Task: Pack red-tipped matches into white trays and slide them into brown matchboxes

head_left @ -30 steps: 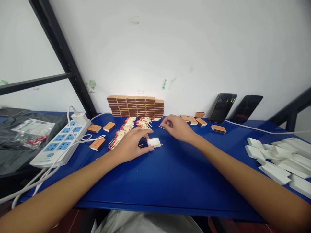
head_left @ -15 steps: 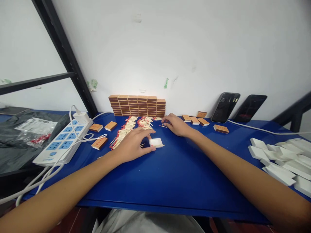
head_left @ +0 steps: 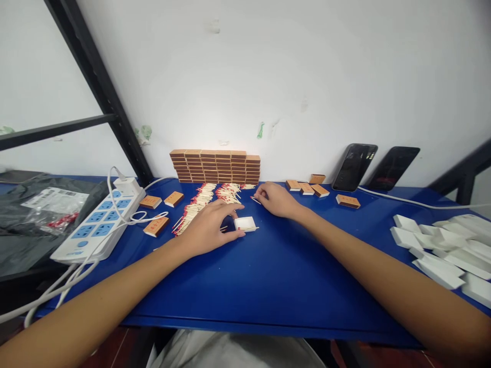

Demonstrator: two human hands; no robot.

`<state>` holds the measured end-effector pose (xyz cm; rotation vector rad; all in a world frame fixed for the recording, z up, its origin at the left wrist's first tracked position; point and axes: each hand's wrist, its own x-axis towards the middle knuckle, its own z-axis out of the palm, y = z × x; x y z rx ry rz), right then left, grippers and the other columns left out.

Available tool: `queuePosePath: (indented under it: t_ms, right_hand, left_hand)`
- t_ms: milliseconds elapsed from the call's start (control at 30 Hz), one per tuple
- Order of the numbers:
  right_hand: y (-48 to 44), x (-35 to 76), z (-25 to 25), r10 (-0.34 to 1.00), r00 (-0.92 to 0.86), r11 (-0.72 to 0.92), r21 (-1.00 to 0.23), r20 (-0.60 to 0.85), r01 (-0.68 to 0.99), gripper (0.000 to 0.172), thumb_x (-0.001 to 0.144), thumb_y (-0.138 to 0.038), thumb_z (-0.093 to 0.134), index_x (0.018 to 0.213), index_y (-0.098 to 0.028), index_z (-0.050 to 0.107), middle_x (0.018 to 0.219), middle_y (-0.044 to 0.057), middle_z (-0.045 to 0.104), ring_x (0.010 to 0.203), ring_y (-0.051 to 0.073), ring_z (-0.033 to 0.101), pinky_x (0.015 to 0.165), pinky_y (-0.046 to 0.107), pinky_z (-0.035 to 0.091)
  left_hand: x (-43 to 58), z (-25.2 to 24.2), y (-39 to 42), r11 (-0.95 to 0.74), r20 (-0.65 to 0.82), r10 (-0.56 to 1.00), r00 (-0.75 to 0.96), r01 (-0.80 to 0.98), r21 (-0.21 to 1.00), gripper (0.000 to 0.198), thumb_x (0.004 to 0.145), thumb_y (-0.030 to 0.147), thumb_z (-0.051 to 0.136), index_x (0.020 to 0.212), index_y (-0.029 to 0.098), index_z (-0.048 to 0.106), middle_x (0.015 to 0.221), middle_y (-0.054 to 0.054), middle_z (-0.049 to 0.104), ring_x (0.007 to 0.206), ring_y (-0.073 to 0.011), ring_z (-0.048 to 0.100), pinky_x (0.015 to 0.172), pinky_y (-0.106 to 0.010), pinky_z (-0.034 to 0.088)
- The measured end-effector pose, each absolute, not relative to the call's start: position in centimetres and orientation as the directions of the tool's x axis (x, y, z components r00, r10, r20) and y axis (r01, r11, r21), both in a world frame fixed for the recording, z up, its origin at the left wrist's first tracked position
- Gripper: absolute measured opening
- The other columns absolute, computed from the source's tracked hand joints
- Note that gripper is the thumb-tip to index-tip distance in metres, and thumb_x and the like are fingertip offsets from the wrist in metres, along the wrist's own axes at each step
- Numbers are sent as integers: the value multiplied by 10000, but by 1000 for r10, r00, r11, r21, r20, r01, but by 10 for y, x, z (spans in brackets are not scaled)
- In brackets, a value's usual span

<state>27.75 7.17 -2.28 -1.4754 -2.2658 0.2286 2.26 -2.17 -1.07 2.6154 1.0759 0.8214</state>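
A small white matchbox tray [head_left: 245,223] lies on the blue table with its hollow side up. My left hand [head_left: 210,225] curves round the tray's left end, thumb at the near corner and fingers at the far side. One matchstick [head_left: 257,228] pokes out past the tray's right edge. Farther back, my right hand [head_left: 274,198] has its fingertips pinched on a match [head_left: 254,200] close to the tabletop. Rows of loose red-tipped matches [head_left: 199,202] spread behind my left hand, and another pile of matches [head_left: 229,192] lies between the two hands.
Stacked matchboxes [head_left: 215,166] stand against the wall. Single matchboxes [head_left: 156,226] lie left, and more matchboxes [head_left: 307,188] right. Two phones [head_left: 355,166] lean on the wall. White trays [head_left: 441,245] are heaped at right; a power strip [head_left: 99,220] with cables sits at left.
My right hand has lowered slightly and shifted a little left, with the match held at a different angle. The left hand stays at the tray. The whole view has shifted slightly.
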Motion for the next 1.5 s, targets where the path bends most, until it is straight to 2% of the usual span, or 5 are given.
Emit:
queuePosePath:
  t_ms: [333, 500, 667, 1100, 1500]
  right_hand:
    - [60, 281, -12, 914, -378, 406, -371, 150, 835, 218, 992, -327, 643, 833, -183, 682, 899, 83, 713, 785, 201, 620, 696, 305, 412]
    - [32, 270, 6, 823, -543, 550, -479, 167, 684, 232, 1019, -353, 595, 876, -182, 662, 873, 45, 661, 773, 175, 581, 713, 286, 423]
    - [6, 253, 9, 747, -648, 638, -431, 145, 638, 123, 981, -216, 621, 876, -183, 675, 954, 62, 658, 813, 170, 578, 739, 289, 412]
    - [8, 269, 12, 730, -684, 598, -487, 1, 637, 109, 951, -260, 614, 916, -194, 693, 939, 58, 667, 818, 185, 589, 722, 296, 443]
    - [41, 268, 15, 798, -591, 557, -517, 117, 650, 208, 973, -342, 628, 875, -183, 721, 809, 31, 706, 715, 160, 586, 670, 273, 412]
  left_hand:
    - [21, -13, -21, -726, 440, 686, 579, 589, 356, 539, 901, 388, 805, 1390, 275, 609, 1108, -41, 753, 1099, -273, 655, 982, -432, 530]
    - [20, -18, -16, -678, 434, 726, 534, 660, 324, 579, 893, 374, 809, 1413, 258, 582, 1085, -40, 770, 1113, -299, 653, 990, -453, 518]
    - [19, -21, -15, -700, 437, 707, 556, 635, 325, 608, 881, 384, 826, 1410, 236, 565, 1127, -47, 765, 1128, -290, 650, 994, -441, 517]
    - [20, -16, -17, -684, 411, 726, 551, 638, 353, 616, 877, 348, 833, 1425, 249, 570, 1105, -35, 768, 1136, -289, 642, 1008, -445, 502]
    - [23, -16, -19, -682, 402, 730, 553, 634, 366, 613, 869, 327, 843, 1409, 240, 565, 1099, -27, 774, 1121, -297, 637, 1010, -454, 499]
